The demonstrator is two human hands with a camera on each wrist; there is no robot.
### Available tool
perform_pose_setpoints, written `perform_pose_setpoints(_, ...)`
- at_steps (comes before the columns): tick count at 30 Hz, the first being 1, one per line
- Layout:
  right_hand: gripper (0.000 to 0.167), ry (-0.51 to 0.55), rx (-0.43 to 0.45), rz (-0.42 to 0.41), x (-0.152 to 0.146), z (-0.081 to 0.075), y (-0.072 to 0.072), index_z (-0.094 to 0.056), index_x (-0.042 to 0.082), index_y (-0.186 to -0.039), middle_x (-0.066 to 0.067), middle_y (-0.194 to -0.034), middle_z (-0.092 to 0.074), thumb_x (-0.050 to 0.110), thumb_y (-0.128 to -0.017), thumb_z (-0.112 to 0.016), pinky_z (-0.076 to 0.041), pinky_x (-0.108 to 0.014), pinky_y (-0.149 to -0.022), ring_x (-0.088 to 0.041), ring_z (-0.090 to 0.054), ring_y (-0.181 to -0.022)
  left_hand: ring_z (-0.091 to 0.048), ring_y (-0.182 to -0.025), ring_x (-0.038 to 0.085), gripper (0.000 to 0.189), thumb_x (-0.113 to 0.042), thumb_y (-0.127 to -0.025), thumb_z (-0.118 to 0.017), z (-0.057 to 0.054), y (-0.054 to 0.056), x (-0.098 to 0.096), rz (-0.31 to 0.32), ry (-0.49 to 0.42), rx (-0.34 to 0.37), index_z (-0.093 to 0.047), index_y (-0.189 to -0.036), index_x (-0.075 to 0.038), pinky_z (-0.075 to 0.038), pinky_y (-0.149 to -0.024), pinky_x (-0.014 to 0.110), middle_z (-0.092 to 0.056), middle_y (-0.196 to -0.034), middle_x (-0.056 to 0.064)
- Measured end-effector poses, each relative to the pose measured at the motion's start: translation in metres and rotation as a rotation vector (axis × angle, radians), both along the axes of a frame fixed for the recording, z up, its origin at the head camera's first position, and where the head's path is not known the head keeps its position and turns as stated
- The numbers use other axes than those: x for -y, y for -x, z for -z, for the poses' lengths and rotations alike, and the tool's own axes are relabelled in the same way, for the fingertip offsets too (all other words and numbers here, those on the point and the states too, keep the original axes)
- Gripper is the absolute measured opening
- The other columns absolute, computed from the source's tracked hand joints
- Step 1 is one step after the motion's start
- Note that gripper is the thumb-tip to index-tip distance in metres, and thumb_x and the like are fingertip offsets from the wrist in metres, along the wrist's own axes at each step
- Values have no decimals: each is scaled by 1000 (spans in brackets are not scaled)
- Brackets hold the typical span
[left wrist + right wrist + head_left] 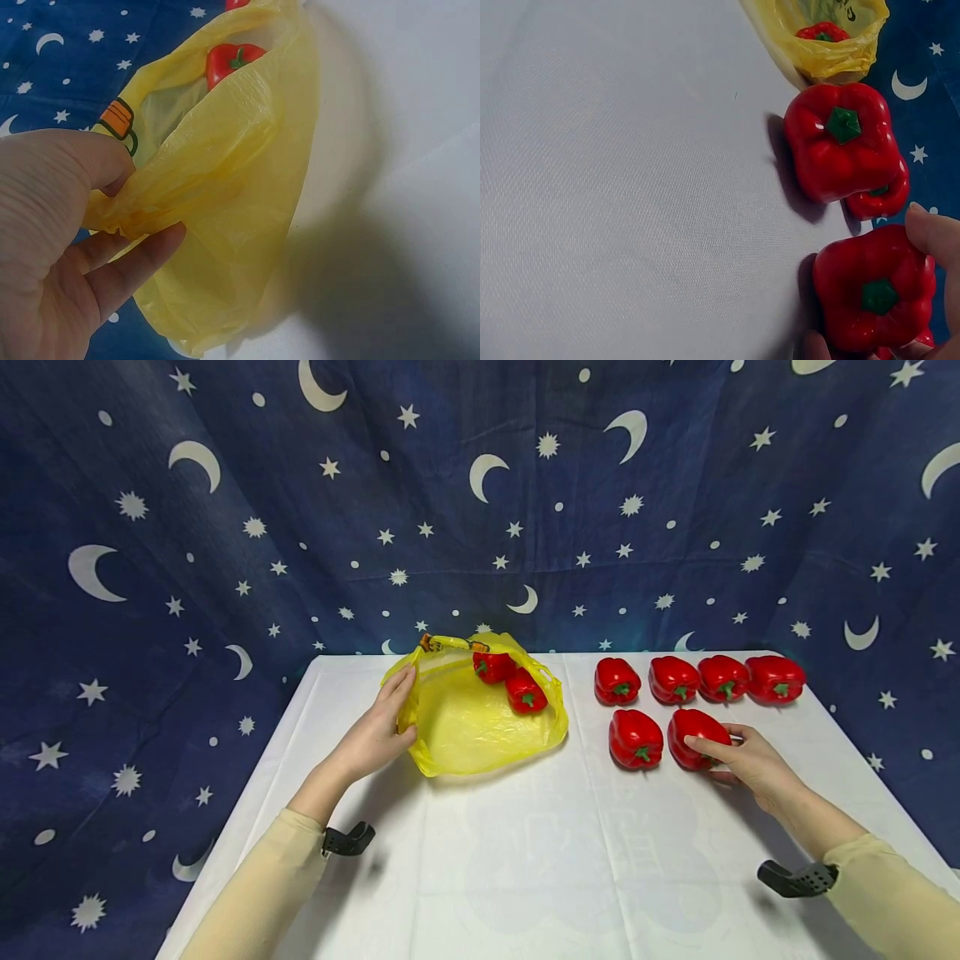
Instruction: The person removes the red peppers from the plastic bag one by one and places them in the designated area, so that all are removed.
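Observation:
A yellow plastic bag lies on the white table with its mouth spread towards me. Two red bell peppers, one of them this front pepper, are inside it at the right. My left hand grips the bag's left rim, the gathered film between thumb and fingers in the left wrist view. On the right, my right hand holds a red bell pepper, thumb on one side and fingers round the other. Another red pepper sits just left of that one, its green stem facing me.
Behind the held pepper runs a row of several red peppers near the table's back edge. A dark blue cloth with moons and stars hangs behind and beside the table. Each wrist carries a black strap mount.

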State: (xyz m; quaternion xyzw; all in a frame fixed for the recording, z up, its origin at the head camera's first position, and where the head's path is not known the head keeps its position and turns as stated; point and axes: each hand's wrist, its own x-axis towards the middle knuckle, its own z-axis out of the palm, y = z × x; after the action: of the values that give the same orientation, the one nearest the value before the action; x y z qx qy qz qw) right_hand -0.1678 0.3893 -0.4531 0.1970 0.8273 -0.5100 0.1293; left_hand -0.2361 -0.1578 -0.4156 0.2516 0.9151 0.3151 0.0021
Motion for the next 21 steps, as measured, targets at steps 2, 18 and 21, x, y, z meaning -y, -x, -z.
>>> perform_pose_setpoints(2, 118, -1, 8, 1, 0, -1, 0, 4, -16, -154, -40, -155, -16, 57, -94, -65, -56, -33, -85, -48, -37, -131, -23, -151, 25, 91, -7, -94, -63, 0, 0, 0, -1, 0, 3, -8, -166, -13, -38, -111, 46, -3, -172, 4)
perform_pose_setpoints(18, 105, -16, -130, 20, -29, -33, 0, -2, -9, -159, -40, -159, -15, 59, -99, -53, -46, -50, -102, -56, -31, -140, -25, -150, 25, 91, -6, -93, -64, 0, 1, -1, 8, -3, -17, -9, -165, -11, -40, -107, 44, -4, -172, 5)
perform_pose_setpoints(21, 97, -33, -233, 34, -27, -42, 0, -13, -9, -159, -33, -156, -27, 56, -100, -54, -57, -30, -88, -34, -51, -123, -26, -150, 25, 91, -6, -93, -64, 1, 1, -1, 8, -3, -17, -9, -165, -11, -40, -106, 44, -4, -172, 5)
